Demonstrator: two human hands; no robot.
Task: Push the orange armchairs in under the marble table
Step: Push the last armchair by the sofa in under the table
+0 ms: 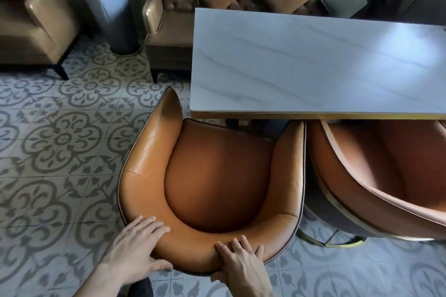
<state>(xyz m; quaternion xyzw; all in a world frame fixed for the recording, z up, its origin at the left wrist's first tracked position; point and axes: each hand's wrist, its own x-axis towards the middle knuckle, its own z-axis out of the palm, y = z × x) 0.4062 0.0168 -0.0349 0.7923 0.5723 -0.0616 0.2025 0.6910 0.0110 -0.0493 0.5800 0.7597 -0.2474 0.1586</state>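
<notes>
At the bottom of the frame my left hand lies on the curved back rim of the near orange armchair, fingers spread and flat along the leather, thumb down behind the rim. My right hand rests on the same rim just to its right, fingers loosely apart over the top edge, thumb behind; neither is clamped tight. This chair's front sits just at the near edge of the marble table, its left arm beyond the table's left end. Beside it at right, a second orange armchair stands, its front hidden beneath the tabletop.
</notes>
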